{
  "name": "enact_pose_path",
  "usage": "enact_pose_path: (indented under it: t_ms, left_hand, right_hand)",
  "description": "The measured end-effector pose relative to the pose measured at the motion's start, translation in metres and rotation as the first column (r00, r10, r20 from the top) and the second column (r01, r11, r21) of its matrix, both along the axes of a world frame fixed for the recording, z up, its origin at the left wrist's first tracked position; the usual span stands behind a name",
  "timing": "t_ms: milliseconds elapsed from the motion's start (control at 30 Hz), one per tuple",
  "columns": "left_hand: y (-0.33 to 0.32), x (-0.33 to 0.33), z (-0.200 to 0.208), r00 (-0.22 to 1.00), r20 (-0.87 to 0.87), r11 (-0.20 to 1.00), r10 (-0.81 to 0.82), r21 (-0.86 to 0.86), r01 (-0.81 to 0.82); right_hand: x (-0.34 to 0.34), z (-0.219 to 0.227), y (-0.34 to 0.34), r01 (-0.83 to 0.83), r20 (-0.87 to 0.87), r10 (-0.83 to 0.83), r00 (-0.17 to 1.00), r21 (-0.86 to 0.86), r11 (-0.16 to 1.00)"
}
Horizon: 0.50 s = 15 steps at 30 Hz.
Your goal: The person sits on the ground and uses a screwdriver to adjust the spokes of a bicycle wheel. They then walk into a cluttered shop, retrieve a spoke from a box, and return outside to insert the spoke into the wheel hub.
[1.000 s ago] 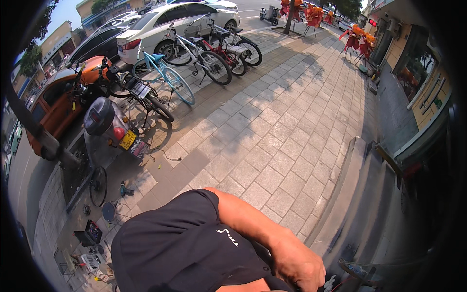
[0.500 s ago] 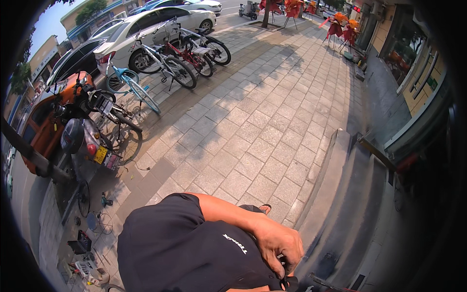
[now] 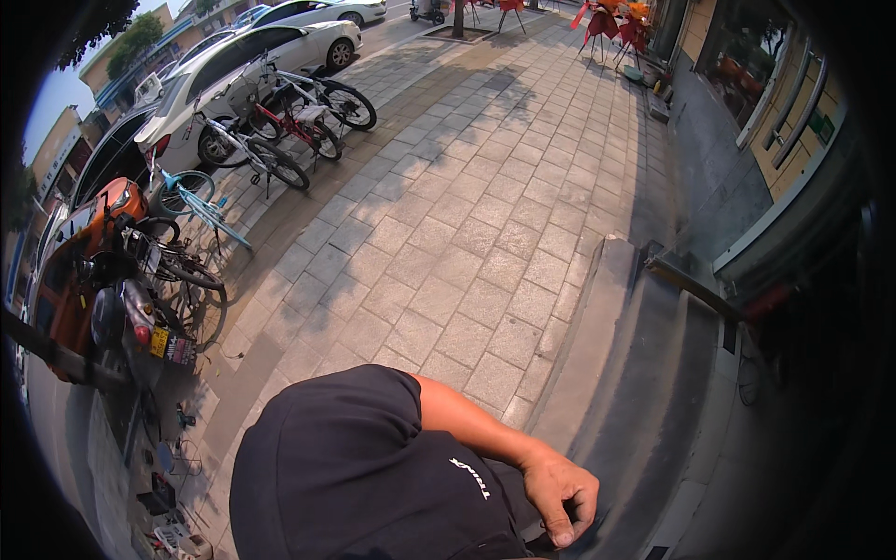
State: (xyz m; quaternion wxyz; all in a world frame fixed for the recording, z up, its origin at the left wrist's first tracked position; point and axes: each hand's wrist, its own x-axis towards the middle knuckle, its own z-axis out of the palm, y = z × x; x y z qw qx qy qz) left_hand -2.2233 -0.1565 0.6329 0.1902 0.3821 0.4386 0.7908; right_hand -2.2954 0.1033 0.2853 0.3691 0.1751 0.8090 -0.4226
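Note:
My left hand is in front of my body at the lower right, its bare forearm crossing from a black short sleeve. The fingers are curled in and the thumb points down against them. Whatever they hold, if anything, is hidden on the underside of the hand. Close beside the hand is the front of my black shirt, with a small white print on the chest. Dark stone steps lie below and beyond the fingers. My right hand is outside the picture.
Parked bicycles, a motorcycle and cars line the left side of the paved walkway. Tools and a dark box lie at lower left. A metal rail and a shopfront stand right; red-draped stands are far ahead.
The whole view has swung, shifting the street leftward. My left hand has moved a little right, away from the shirt front. The sandalled foot seen earlier is out of sight.

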Motion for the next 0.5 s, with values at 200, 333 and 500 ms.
enact_pose_path:
  t_ms: [200,333,500]
  left_hand:
    - [0.012,-0.129,-0.052,0.963,-0.16,0.872,0.216,-0.413,-0.264]
    - [0.014,-0.234,-0.087,0.89,-0.368,0.526,0.268,-0.718,-0.455]
    - [-0.038,-0.312,-0.179,0.71,-0.267,0.111,0.652,-0.892,-0.438]
  right_hand:
    - [-0.061,-0.013,0.028,0.07,0.086,-0.071,0.994,0.014,0.997]
    - [-0.105,-0.014,0.078,0.126,0.155,-0.129,0.98,0.03,0.992]
    - [-0.156,0.026,0.179,0.283,0.165,-0.286,0.944,0.04,0.958]
